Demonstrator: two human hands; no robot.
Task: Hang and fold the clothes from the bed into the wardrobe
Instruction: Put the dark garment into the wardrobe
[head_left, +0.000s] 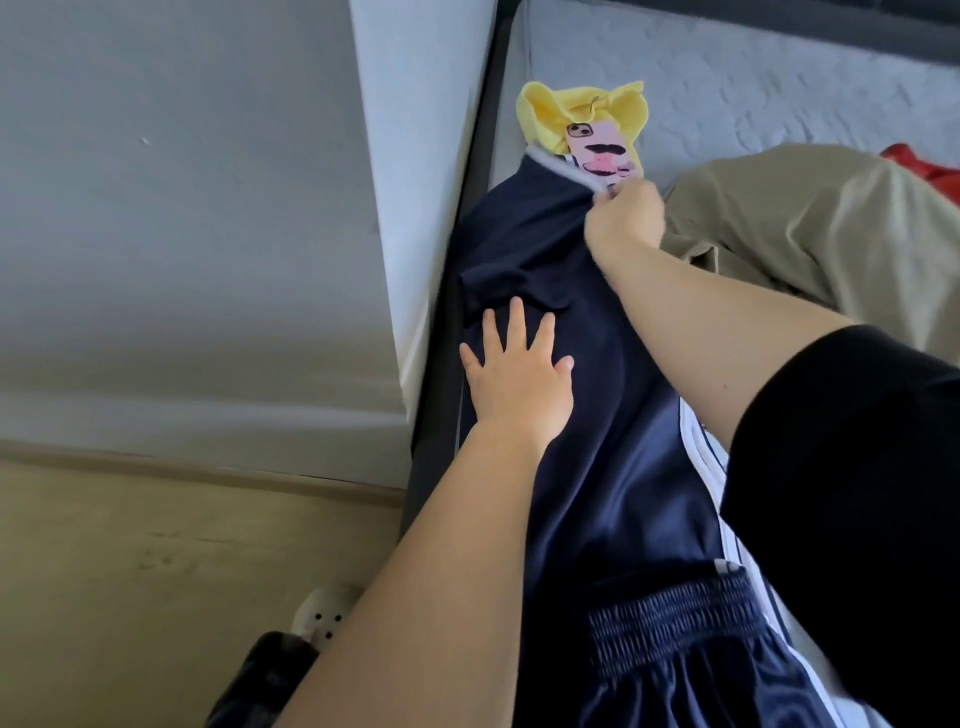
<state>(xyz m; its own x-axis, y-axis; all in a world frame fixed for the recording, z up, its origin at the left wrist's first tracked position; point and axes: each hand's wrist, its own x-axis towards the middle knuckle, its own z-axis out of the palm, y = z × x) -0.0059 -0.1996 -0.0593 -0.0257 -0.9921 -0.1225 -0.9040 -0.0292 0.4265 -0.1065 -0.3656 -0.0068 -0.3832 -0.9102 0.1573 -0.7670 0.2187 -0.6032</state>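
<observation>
Under my hands the navy trousers are a smooth, slightly shiny cloth with a ribbed elastic waistband. The yellow cloth looks soft and matt. The khaki garment is matt woven fabric. The bed cover is rough and bumpy. The floor is pale, matt wood.

The person's two forearms were bare, with no watch, ring or bracelet showing on either wrist. The left hand and the right hand wore no gloves. A loose black short sleeve covered the right upper arm and ended near the elbow with a plain edge. At the lower left a pale perforated clog showed on one foot, beside dark clothing, blurred, on the leg.
</observation>
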